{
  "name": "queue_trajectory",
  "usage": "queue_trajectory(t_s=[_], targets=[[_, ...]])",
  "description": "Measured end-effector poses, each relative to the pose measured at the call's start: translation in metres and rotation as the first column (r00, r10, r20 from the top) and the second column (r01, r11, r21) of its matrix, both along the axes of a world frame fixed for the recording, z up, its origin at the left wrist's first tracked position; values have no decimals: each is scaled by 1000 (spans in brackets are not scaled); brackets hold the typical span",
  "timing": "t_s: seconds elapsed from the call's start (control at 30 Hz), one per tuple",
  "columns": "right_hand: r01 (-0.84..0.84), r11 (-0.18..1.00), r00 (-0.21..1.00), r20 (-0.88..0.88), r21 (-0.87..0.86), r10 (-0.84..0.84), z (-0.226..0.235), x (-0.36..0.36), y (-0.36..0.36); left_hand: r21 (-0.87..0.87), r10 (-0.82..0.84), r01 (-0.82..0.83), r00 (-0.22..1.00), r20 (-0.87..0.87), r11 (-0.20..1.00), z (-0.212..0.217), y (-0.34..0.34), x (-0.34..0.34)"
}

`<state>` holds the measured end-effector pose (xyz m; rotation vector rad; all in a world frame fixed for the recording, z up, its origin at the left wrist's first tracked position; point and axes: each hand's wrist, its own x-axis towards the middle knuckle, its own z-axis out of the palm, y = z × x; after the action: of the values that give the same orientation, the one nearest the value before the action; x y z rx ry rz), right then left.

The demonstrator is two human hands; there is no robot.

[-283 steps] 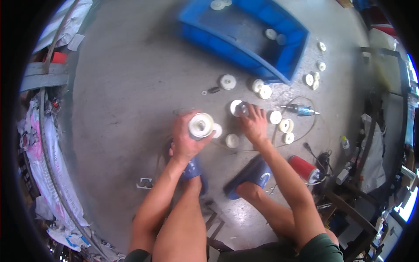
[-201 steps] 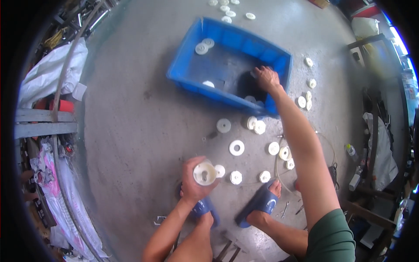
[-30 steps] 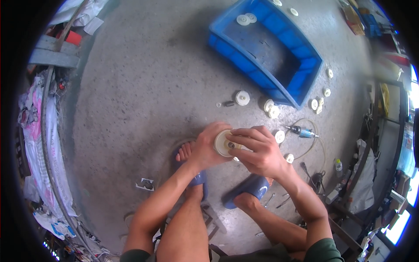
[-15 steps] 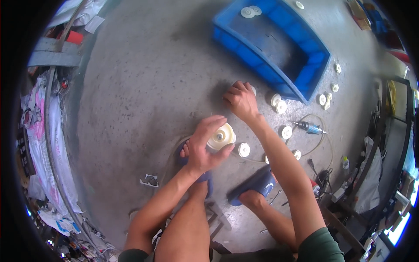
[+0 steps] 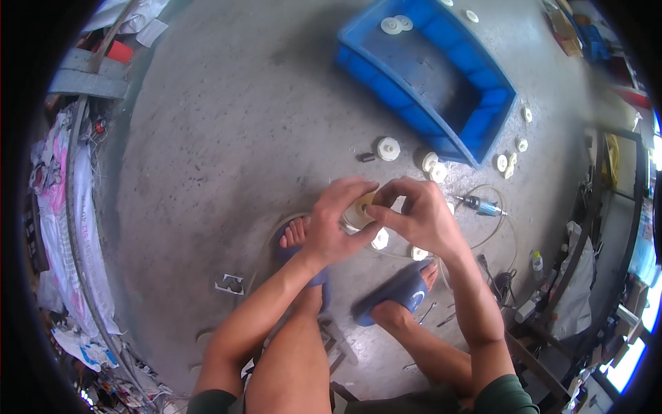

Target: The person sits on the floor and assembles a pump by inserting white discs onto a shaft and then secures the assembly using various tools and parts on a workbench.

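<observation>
My left hand (image 5: pixel 329 219) curls round a cream-white round plastic wheel (image 5: pixel 355 214), held above the floor between thumb and fingers. My right hand (image 5: pixel 422 215) meets it from the right, its fingers bent and its thumb over the wheel's middle. Whatever sits in the right fingertips is too small or hidden to name. Beyond the hands, a small black cylinder (image 5: pixel 366 157) lies on the floor beside a white wheel (image 5: pixel 388 149). Another white wheel (image 5: pixel 380 239) shows just below my fingers, partly covered.
A large blue plastic crate (image 5: pixel 407 96) stands ahead, with two white discs (image 5: pixel 392 25) in it. More white parts (image 5: pixel 433 165) lie near its corner. A blue power screwdriver (image 5: pixel 483 205) with a looping hose rests at right. My sandalled feet (image 5: pixel 396 293) flank the work.
My right hand has come back from the floor near the crate to the wheel in my left hand. The black cylinder and a white wheel now show where it was.
</observation>
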<state>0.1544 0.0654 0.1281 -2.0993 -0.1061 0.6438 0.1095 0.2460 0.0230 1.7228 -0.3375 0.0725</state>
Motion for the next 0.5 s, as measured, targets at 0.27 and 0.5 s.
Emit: queue_trajectory(t_s=[0.27,0.5], targets=[[-132,990,980,160,50,122,-6,0,-3,-24,-158,157,986,-53,987,7,12,-2],[-149,948,966,-163,282,201,-36,21,-17,-80,-167,159,979,-115,984,0,21,-10]])
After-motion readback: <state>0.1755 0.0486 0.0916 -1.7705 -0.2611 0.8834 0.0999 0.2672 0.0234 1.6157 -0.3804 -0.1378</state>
